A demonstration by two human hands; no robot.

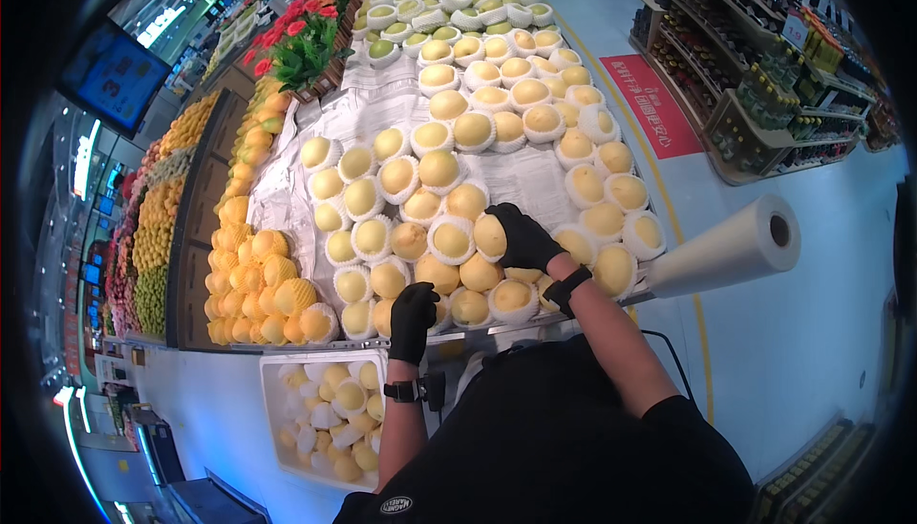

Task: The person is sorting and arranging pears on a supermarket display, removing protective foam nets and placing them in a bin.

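Note:
My right hand, in a black glove, has its fingers around the right side of a round yellow pear on the display. A white foam net wraps part of that fruit. Lower and to the left, my gloved left hand hovers or rests at the front edge, its fingers curled beside a pear. Its palm side is hidden, so I cannot tell whether it touches that fruit. Between the hands lie bare pears and a netted pear. White paper lines the display.
A white foam box of pears stands below the front edge at left. A plastic bag roll juts out at the right corner. Stacked orange-yellow fruit and potted red flowers occupy the left side. Bottle shelves stand across the aisle.

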